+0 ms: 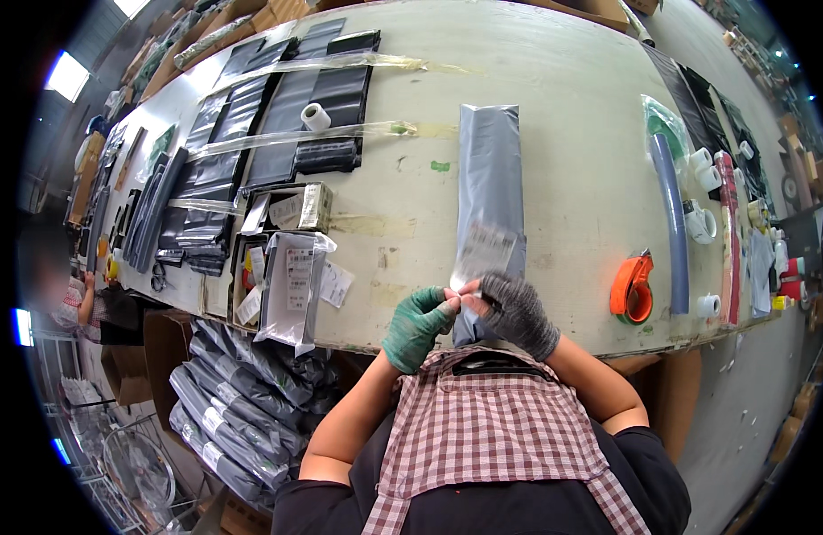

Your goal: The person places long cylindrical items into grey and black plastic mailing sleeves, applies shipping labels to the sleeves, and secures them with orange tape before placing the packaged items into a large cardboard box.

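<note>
A long grey plastic mailer bag (490, 169) lies lengthwise on the table in front of me. Over its near part is a white printed label (485, 254), blurred; whether it is stuck down or held above the bag I cannot tell. My left hand (415, 326), in a green glove with bare fingertips, pinches the label's near corner. Close against it, my right hand (517, 314), in a dark grey fingerless glove, pinches the same corner. The fingertips of both hands nearly meet and partly hide what lies between them.
Left on the white table (411, 178) are stacks of black bags (327, 98), a tape roll (315, 117) and boxes of labels (291, 276). An orange tape dispenser (632, 287) stands right, near a grey roll (670, 223). Packed grey parcels (229, 410) fill a box below left. Another person (77, 299) is far left.
</note>
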Demonstrator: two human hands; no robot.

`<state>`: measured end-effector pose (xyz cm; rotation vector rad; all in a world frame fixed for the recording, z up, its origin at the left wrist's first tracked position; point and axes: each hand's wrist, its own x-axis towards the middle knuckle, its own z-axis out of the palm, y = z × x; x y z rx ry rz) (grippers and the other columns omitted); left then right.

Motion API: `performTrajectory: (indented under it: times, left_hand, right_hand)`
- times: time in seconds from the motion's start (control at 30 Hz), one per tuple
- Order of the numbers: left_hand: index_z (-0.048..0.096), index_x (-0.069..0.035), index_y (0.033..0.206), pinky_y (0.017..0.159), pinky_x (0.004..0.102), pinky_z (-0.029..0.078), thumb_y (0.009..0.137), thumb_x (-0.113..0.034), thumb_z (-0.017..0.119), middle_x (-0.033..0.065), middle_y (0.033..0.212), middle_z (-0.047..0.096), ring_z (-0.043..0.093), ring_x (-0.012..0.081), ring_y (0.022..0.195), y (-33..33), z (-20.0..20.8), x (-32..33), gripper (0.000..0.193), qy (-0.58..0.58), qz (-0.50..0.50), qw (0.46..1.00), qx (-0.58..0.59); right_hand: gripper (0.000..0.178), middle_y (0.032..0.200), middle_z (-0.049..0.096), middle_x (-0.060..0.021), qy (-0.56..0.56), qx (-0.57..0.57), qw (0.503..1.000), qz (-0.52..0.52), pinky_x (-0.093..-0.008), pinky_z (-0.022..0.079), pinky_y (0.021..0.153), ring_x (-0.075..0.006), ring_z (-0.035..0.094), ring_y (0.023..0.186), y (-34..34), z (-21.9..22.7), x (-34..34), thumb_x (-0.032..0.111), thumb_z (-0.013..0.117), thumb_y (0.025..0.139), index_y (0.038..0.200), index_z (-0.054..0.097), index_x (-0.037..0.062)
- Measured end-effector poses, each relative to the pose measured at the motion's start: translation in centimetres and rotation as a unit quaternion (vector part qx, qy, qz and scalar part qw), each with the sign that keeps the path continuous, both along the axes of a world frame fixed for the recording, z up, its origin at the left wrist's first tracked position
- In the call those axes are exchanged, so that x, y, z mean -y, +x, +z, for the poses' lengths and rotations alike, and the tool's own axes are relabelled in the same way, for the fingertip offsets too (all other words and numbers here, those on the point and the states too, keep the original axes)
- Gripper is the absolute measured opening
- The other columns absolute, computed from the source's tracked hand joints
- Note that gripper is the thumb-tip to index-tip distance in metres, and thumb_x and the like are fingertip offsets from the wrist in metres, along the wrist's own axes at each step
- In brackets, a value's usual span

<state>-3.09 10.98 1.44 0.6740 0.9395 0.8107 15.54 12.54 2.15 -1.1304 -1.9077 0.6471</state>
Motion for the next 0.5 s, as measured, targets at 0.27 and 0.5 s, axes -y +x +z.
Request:
performTrajectory:
  times: [0.27, 0.5]
  left_hand:
    - [0.061, -0.004, 0.089, 0.057, 0.0203, 0.041, 0.086, -0.017, 0.065, -0.0028, 0.071, 0.055, 0.050, 0.0052, 0.062, -0.5, -0.6, 0.4, 0.013, 0.075, -0.011, 0.989, -0.127]
    - [0.059, -0.003, 0.078, 0.045, 0.0221, 0.035, 0.081, -0.016, 0.062, -0.0006, 0.059, 0.051, 0.045, 0.0067, 0.048, -17.4, -7.8, 11.4, 0.014, -0.118, 0.002, 0.947, -0.299]
  right_hand:
    - [0.025, 0.067, 0.063, -0.0054, -0.385, -0.163, 0.908, 0.016, -0.0255, 0.045, 0.051, -0.0112, 0.058, 0.055, 1.6, -1.2, -0.4, 0.026, 0.066, 0.084, 0.097, 0.066, 0.0044]
    - [0.027, 0.087, 0.065, -0.0087, -0.316, -0.244, 0.911, -0.102, -0.0252, 0.052, 0.058, -0.0153, 0.066, 0.070, 11.7, 0.5, -6.5, 0.021, 0.048, 0.096, 0.109, 0.059, -0.0001]
